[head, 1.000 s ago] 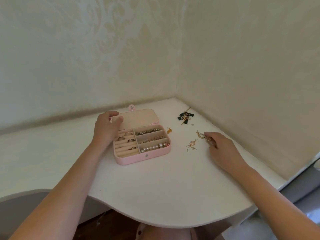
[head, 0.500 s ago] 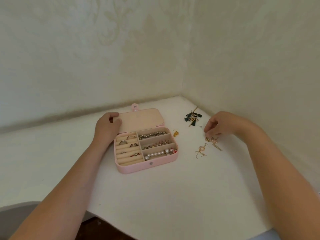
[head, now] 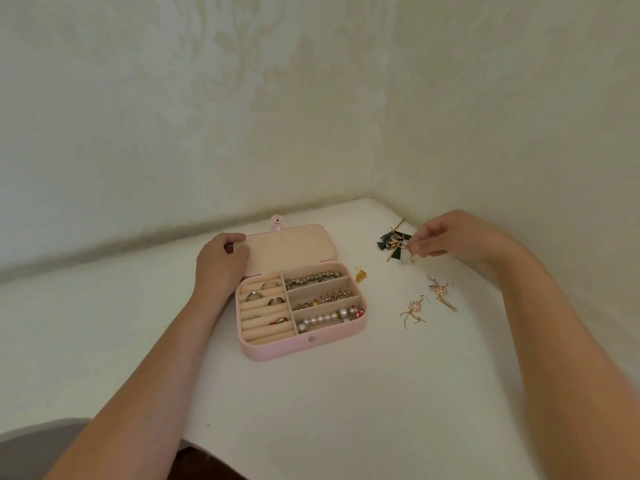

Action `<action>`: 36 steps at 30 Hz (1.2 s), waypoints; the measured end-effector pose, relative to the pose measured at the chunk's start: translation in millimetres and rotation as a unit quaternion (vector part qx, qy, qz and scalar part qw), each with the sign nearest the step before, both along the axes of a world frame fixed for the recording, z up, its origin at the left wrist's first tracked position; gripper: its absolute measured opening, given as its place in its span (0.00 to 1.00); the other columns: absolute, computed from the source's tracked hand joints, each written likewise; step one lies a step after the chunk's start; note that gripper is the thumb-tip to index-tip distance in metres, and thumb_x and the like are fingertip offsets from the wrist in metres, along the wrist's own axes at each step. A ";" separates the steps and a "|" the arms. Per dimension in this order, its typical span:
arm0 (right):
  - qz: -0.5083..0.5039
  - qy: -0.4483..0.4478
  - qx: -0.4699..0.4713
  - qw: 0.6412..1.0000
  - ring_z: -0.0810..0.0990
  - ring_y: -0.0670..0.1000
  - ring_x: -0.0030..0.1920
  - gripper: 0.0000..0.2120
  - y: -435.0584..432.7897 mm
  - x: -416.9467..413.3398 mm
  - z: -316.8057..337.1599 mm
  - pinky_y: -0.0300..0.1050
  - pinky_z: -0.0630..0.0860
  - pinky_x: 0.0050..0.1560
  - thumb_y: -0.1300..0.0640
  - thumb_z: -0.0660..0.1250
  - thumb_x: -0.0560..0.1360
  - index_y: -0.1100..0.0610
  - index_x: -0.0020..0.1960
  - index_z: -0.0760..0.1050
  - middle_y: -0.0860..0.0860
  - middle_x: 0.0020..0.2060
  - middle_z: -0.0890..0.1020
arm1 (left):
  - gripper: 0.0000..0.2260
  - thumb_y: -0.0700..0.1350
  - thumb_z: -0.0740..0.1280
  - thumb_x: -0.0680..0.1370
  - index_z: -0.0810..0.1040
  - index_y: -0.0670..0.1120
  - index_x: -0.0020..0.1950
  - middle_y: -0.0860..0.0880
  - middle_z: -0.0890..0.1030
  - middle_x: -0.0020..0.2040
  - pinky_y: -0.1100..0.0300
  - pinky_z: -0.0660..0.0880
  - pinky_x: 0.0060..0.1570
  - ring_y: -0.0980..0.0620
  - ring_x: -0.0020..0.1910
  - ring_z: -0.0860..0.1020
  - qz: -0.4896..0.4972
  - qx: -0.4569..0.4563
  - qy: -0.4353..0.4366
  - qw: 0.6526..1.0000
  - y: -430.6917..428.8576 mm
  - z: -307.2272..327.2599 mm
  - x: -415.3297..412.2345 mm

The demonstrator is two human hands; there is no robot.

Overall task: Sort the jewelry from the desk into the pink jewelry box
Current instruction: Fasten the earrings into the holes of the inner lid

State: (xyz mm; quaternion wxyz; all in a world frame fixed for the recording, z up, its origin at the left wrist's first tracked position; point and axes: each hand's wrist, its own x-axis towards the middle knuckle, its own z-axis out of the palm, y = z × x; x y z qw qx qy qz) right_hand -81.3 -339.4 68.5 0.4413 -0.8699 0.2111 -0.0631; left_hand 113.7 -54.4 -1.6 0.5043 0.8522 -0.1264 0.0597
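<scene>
At the far right of the tabletop, beside the dark tassel earrings, the right hand pinches a small earring between curled fingers. The left hand holds the lid of the open pink jewelry box. The next move probably needs a careful carry to a free compartment.

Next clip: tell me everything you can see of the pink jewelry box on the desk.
The pink jewelry box lies open on the white desk, a flat, rounded, leather-like case with a stud on its front wall. Its lid leans back, with a tab at its far edge; the left hand holds its left edge. Inside is cream padding: rings in rolls at left, three beaded strands in compartments at right.
</scene>
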 end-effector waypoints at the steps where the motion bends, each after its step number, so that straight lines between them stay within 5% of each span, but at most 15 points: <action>1: 0.003 -0.024 0.017 1.000 0.78 0.44 0.36 0.02 2.8 -0.4 4.0 0.32 0.75 0.42 0.63 0.73 0.70 0.56 0.41 0.83 0.50 0.34 0.83 | 0.12 0.41 0.62 0.77 0.78 0.45 0.58 0.47 0.79 0.58 0.62 0.66 0.53 0.53 0.54 0.73 0.001 0.001 -0.006 1.000 0.6 0.5 -0.2; 8: 0.049 -0.150 0.099 0.982 0.81 0.45 0.38 0.04 48.0 18.7 28.2 0.35 0.78 0.45 0.62 0.71 0.72 0.60 0.46 0.82 0.53 0.38 0.84 | 0.08 0.41 0.64 0.77 0.82 0.51 0.47 0.52 0.82 0.51 0.61 0.73 0.53 0.56 0.52 0.78 -0.051 -0.088 -0.065 0.993 2.5 11.0 -13.1; 11: 0.080 -0.189 0.102 0.973 0.81 0.46 0.38 0.04 82.3 40.0 33.5 0.33 0.77 0.43 0.64 0.70 0.73 0.61 0.47 0.81 0.55 0.39 0.83 | 0.08 0.40 0.66 0.77 0.83 0.52 0.45 0.56 0.84 0.46 0.67 0.72 0.50 0.63 0.46 0.78 -0.101 -0.171 -0.013 0.980 4.0 21.8 -18.9; 16: 0.130 -0.212 0.064 0.966 0.78 0.42 0.32 0.03 130.4 80.4 32.6 0.31 0.74 0.38 0.64 0.70 0.73 0.57 0.43 0.80 0.46 0.31 0.81 | 0.05 0.42 0.69 0.74 0.84 0.47 0.46 0.52 0.85 0.44 0.65 0.77 0.46 0.56 0.49 0.81 -0.187 -0.305 0.079 0.931 9.1 34.6 -27.6; 23: 0.188 -0.213 0.051 0.957 0.76 0.44 0.32 0.07 155.8 105.8 28.9 0.34 0.74 0.38 0.64 0.70 0.73 0.53 0.40 0.79 0.46 0.34 0.79 | 0.22 0.60 0.80 0.56 0.86 0.48 0.42 0.49 0.85 0.42 0.66 0.77 0.44 0.56 0.45 0.82 -0.251 -0.375 0.139 0.882 16.0 35.7 -22.7; 29: 0.218 -0.226 0.074 0.947 0.76 0.43 0.31 0.07 163.3 113.9 23.9 0.33 0.74 0.38 0.66 0.67 0.74 0.55 0.41 0.77 0.44 0.30 0.79 | 0.22 0.56 0.79 0.59 0.85 0.44 0.45 0.44 0.84 0.44 0.65 0.76 0.44 0.48 0.49 0.78 -0.248 -0.402 0.160 0.867 17.9 32.9 -15.9; 36: 0.220 -0.263 -0.134 0.930 0.78 0.49 0.39 0.04 172.3 118.8 19.8 0.32 0.71 0.40 0.65 0.63 0.76 0.58 0.45 0.74 0.49 0.43 0.75 | 0.21 0.59 0.80 0.56 0.86 0.46 0.40 0.48 0.84 0.39 0.66 0.76 0.44 0.56 0.41 0.80 -0.253 -0.405 0.146 0.866 18.8 34.7 -16.3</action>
